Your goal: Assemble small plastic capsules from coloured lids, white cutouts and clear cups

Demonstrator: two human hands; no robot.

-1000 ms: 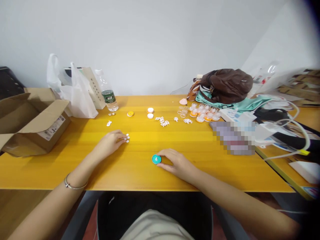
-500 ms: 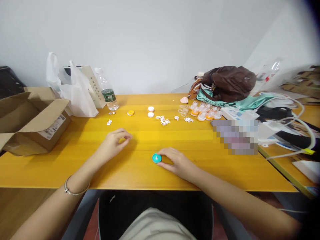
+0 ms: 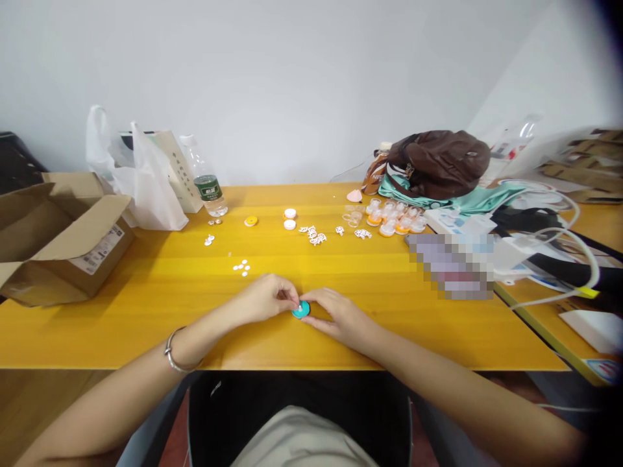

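A small round teal disc [image 3: 302,312] with a pale knob at its centre lies on the table near its front edge. My right hand [image 3: 342,316] grips it from the right between thumb and fingers. From the left, my left hand [image 3: 267,299] reaches over the disc with its fingertips pinched at the knob. Whatever is between those fingertips is too small to make out. Several small white discs [image 3: 242,266] lie on the table beyond my left hand.
Farther back are a yellow disc [image 3: 251,221], white round parts [image 3: 290,224], white patterned pieces [image 3: 314,237] and clear-and-orange domes [image 3: 395,217]. A cardboard box [image 3: 104,243] and water bottle [image 3: 210,188] stand left. A brown bag [image 3: 440,162], blurred phone-like object [image 3: 450,266] and cables [image 3: 586,250] are right.
My left hand has moved right to the teal disc, uncovering the small white discs. My right hand keeps its grip. The whole view has shifted slightly.
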